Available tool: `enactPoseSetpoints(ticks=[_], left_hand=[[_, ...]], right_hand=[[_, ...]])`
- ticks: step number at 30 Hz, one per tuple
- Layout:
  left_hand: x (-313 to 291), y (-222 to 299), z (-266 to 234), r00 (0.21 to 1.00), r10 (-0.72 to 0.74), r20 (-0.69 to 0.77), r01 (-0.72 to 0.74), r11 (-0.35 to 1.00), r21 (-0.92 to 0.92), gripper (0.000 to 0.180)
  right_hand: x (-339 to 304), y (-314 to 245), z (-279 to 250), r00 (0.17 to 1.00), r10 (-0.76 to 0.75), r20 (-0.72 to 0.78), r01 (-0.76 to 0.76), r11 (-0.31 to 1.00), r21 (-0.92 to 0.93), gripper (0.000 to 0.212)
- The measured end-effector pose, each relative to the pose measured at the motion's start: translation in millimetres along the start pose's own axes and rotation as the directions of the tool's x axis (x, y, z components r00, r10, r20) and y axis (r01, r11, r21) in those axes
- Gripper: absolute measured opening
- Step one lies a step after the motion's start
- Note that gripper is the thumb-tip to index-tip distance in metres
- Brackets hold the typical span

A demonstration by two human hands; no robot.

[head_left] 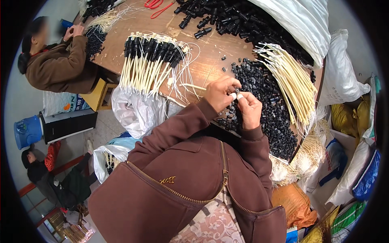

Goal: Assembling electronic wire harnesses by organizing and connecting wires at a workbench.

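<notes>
My left hand (220, 94) and my right hand (250, 109) meet over the table's front edge, fingertips pinched together. A small black piece (237, 90) shows between them, mostly covered by the fingers. White covers wrap the thumb tips. From behind my left hand a cream sleeved wire (193, 86) sticks out to the left, and its other end is hidden in the hand. Beneath and beside my hands spreads a heap of small black plastic parts (279, 131). Right of it lies a thick bundle of cream sleeved wires (289, 83).
To the left lies a row of cream wires with black sockets (152, 50). More black sockets (227, 18) are heaped at the back beside a white sack (298, 20). Red-handled scissors (160, 8) lie at the far edge. A co-worker (56, 60) sits at the left; another person (60, 174) is farther back.
</notes>
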State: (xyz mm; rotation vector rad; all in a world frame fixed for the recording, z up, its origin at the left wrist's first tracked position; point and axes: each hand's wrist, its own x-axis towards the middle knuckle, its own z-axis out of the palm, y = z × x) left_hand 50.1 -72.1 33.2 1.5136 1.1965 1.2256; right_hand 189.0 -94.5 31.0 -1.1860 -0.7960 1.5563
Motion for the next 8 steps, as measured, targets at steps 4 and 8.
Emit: enactPoseSetpoints(ticks=[4, 8], left_hand=[[5.8, -7.1, -10.2, 0.972, -0.206, 0.114, 0.201, 0.978, 0.053, 0.025], [6.7, -23.6, -13.0, 0.965, -0.223, 0.136, 0.216, 0.974, 0.067, 0.032]], right_hand=[[1.5, 2.9, -0.3, 0.979, -0.201, 0.022, 0.188, 0.869, -0.457, 0.01], [2.6, 3.6, -1.3, 0.93, -0.353, 0.102, 0.324, 0.658, -0.68, 0.013]])
